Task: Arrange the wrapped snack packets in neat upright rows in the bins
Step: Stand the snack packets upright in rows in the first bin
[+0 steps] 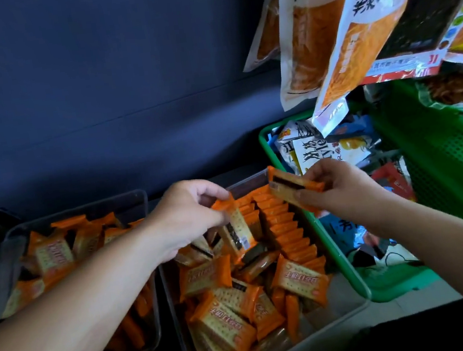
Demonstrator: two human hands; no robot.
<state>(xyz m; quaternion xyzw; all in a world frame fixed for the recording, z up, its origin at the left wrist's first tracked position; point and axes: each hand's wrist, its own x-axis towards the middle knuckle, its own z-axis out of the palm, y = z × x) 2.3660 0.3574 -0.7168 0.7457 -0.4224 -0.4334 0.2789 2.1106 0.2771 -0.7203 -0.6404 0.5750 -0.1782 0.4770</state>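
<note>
Left clear plastic bin [80, 208] is mostly hidden under the forearm. Hanging orange-and-white snack bags [314, 29] are cut off at the top and cover part of the green plastic basket [352, 262]. Left hand [188, 214] has its fingers curled, pinching an orange wrapped cracker packet [235, 225] over the jumbled middle clear bin [348, 318]. Right hand [342, 186] grips a second orange packet [291, 186] above the far right corner, near the upright row of packets [288, 227] along the right wall.

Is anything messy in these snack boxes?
Yes. In the middle bin, only the upright row on its right side is neat; the loose packets in front lie tilted every way. The left bin is jumbled too.
</note>
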